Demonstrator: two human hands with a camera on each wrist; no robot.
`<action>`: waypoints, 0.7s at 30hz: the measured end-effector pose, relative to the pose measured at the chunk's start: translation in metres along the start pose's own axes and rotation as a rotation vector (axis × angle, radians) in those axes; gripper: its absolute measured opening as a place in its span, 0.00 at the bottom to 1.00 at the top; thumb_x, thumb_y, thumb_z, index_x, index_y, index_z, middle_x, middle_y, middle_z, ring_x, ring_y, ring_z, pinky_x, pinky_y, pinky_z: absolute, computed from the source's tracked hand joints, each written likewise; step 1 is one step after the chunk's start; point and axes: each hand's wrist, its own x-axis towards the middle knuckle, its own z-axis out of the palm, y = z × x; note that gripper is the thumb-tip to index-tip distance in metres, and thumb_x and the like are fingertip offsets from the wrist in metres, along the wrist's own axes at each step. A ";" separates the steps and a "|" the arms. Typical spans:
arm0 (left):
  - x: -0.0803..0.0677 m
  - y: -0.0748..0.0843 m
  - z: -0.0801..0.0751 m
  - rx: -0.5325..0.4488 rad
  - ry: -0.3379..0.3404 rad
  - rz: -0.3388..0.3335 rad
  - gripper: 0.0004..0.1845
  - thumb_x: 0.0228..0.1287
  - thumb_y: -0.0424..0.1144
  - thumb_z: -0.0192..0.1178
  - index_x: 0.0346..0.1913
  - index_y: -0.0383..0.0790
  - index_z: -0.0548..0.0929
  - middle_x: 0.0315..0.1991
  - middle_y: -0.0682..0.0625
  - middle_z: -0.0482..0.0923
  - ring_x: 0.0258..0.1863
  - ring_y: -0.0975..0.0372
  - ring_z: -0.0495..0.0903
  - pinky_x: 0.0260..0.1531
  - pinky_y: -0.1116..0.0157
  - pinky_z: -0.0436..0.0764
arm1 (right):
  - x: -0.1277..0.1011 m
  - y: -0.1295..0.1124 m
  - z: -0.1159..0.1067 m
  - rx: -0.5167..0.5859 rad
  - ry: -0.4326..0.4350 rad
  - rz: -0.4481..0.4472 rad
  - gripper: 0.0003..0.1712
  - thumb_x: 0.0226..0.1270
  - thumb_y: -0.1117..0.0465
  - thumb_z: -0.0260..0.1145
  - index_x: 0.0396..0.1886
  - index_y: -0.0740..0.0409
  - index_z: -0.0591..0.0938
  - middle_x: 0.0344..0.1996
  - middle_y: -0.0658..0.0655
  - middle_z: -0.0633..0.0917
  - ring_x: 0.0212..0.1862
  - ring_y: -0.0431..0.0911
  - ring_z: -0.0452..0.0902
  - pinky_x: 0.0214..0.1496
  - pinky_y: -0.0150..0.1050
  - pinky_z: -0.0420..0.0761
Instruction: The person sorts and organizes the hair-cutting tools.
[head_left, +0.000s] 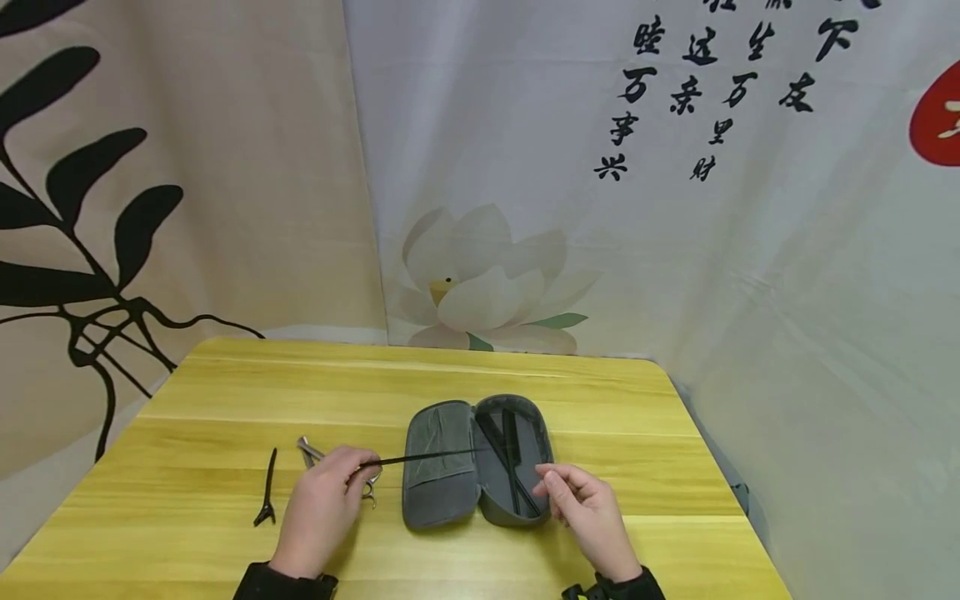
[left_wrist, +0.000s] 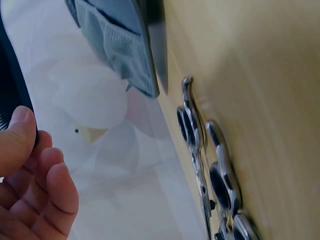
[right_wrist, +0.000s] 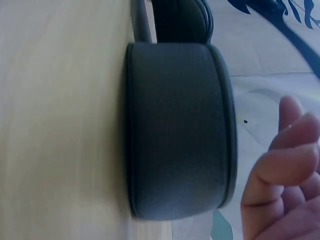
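Observation:
My left hand pinches one end of a black comb between thumb and fingers. Teeth along the comb show at the edge of the left wrist view. It reaches rightward above an open grey zip case, whose left half has a mesh pocket. Black combs lie crossed in the case's right half. My right hand hovers beside that half, fingers loosely bent, holding nothing. Silver scissors and a second pair lie on the table, partly hidden by my left hand in the head view.
A black hair clip lies on the wooden table, left of the scissors. Fabric backdrops with a printed flower and writing hang behind and beside the table.

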 end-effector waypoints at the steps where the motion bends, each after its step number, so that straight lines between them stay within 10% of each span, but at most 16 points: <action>1: -0.001 0.001 0.002 0.001 -0.006 0.015 0.13 0.54 0.27 0.80 0.37 0.46 0.89 0.35 0.54 0.88 0.34 0.62 0.89 0.32 0.65 0.89 | 0.000 0.000 0.000 0.028 -0.037 -0.007 0.17 0.85 0.58 0.60 0.56 0.66 0.87 0.36 0.53 0.91 0.27 0.41 0.76 0.29 0.36 0.79; 7: -0.003 0.005 0.008 -0.011 -0.020 0.071 0.14 0.52 0.28 0.82 0.36 0.48 0.89 0.33 0.58 0.86 0.32 0.67 0.87 0.32 0.70 0.87 | -0.003 0.001 0.002 0.103 -0.168 -0.026 0.21 0.86 0.61 0.58 0.65 0.74 0.79 0.39 0.43 0.91 0.28 0.37 0.75 0.31 0.40 0.79; 16: -0.004 0.008 0.015 -0.047 -0.019 0.126 0.15 0.48 0.30 0.84 0.35 0.49 0.90 0.33 0.59 0.87 0.32 0.69 0.87 0.33 0.70 0.88 | -0.004 0.002 0.004 0.057 -0.151 -0.041 0.18 0.82 0.63 0.64 0.59 0.73 0.83 0.39 0.65 0.92 0.35 0.42 0.85 0.34 0.33 0.81; 21: -0.006 0.013 0.014 -0.094 -0.070 0.018 0.13 0.52 0.32 0.82 0.38 0.50 0.91 0.35 0.61 0.88 0.34 0.71 0.87 0.33 0.72 0.86 | -0.005 0.000 0.005 -0.009 -0.111 -0.040 0.14 0.80 0.62 0.66 0.54 0.69 0.88 0.37 0.65 0.92 0.32 0.46 0.83 0.34 0.32 0.81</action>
